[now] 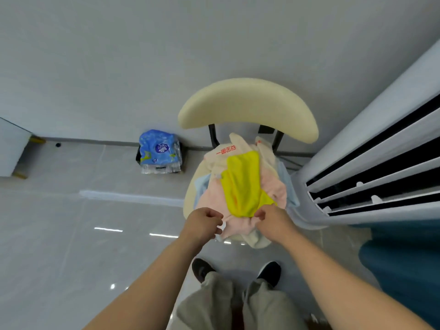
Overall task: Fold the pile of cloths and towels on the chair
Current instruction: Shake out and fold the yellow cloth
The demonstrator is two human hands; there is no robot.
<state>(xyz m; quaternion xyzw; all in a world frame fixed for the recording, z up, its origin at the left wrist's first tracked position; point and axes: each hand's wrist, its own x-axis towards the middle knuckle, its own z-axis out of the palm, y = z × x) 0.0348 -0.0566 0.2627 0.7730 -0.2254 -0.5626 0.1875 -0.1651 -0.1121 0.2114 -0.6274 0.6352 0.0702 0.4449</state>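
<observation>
Pile of cloths [240, 186] sits heaped on chair [247, 108] seat, yellow cloth [241, 182] on top, pink towel [212, 198] under it. Right hand [273, 222] fingers curled, pinching yellow cloth's near edge. Left hand [204, 223] fingers curled at pink towel's near edge; grip unclear. Blue tissue pack [159, 151] on floor left of chair.

We count one cream chair [247, 108], one yellow cloth [242, 182], one blue pack of tissues [158, 148], one standing air conditioner [352, 136], two hands, the left hand [204, 222] and the right hand [273, 225], and two dark shoes [201, 269]. The pale cloths [273, 186] we cannot count.
</observation>
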